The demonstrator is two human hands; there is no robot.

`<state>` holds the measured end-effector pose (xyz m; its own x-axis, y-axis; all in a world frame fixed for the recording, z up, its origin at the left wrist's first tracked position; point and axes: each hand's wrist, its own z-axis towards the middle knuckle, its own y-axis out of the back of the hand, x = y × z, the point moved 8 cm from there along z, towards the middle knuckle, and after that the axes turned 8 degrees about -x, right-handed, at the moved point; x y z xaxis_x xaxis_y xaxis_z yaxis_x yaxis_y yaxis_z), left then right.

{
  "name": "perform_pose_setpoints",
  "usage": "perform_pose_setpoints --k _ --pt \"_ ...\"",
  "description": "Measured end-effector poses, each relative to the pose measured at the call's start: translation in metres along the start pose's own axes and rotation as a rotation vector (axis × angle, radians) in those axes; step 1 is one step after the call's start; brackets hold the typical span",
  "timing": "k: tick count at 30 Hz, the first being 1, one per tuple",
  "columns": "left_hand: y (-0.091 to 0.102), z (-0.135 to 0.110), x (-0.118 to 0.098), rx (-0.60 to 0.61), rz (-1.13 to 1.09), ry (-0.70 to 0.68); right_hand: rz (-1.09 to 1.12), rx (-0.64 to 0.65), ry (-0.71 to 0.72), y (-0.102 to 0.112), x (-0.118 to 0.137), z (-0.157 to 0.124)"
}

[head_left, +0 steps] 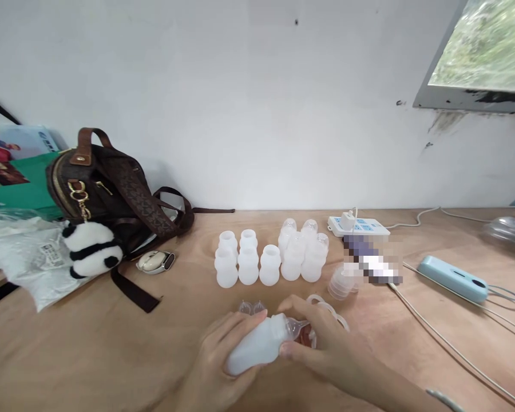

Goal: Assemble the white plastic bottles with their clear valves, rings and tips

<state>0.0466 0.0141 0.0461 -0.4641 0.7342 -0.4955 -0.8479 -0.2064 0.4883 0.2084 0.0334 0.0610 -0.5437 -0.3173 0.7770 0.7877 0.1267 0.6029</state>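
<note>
A white baby bottle [255, 345] lies tilted across my left hand [221, 355], whose fingers and thumb wrap round its body. A clear bottle nipple [295, 327] sits at the bottle's right end. My right hand [321, 337] curls round that end, its thumb by the neck and its fingers over the nipple. Two more clear nipples [252, 308] stand just behind the bottle. Several white rings [339, 320] lie partly hidden behind my right hand. Stacked clear caps [340, 283] are farther back on the right.
Open white bottles [248, 266] and capped bottles [293, 257] stand behind my hands. To the left are a brown backpack [111, 189], a panda plush [92, 250], a plastic bag [38, 257] and a mouse [152, 261]. A power strip [373, 226], phone [371, 260], cables and blue device [452, 278] lie right.
</note>
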Motion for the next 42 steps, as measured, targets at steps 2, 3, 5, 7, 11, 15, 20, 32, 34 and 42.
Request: perform_pose_setpoints --k 2,3,5,7,11,15,20,32,34,42 --pt "-0.002 -0.006 0.007 0.014 -0.023 0.056 0.065 -0.034 -0.019 -0.008 -0.004 0.001" --pt "-0.004 -0.009 0.011 0.022 -0.029 0.094 0.086 -0.051 -0.011 -0.009 -0.006 0.002" --pt "-0.005 -0.017 0.02 0.042 -0.036 0.176 0.085 -0.04 0.065 -0.007 -0.004 0.002" --pt "-0.005 -0.025 0.028 0.059 -0.038 0.267 0.049 0.005 0.194 -0.003 0.003 0.0" --pt "-0.001 -0.029 0.035 0.045 -0.022 0.375 0.01 0.037 0.449 0.007 0.015 -0.005" --pt "0.001 -0.014 0.014 0.043 -0.019 0.179 -0.017 0.003 0.297 0.008 0.002 0.0" --pt "0.005 0.002 -0.001 0.019 -0.041 0.081 0.059 0.078 0.282 0.003 0.005 -0.004" --pt "0.006 0.001 0.0 0.006 0.049 0.053 0.02 0.106 0.166 0.003 -0.004 -0.003" --pt "0.006 0.002 -0.002 0.013 0.051 0.05 0.009 0.072 0.15 0.004 -0.005 -0.002" --pt "-0.002 -0.018 0.03 0.049 -0.061 0.365 0.163 0.036 0.271 0.024 0.001 -0.002"
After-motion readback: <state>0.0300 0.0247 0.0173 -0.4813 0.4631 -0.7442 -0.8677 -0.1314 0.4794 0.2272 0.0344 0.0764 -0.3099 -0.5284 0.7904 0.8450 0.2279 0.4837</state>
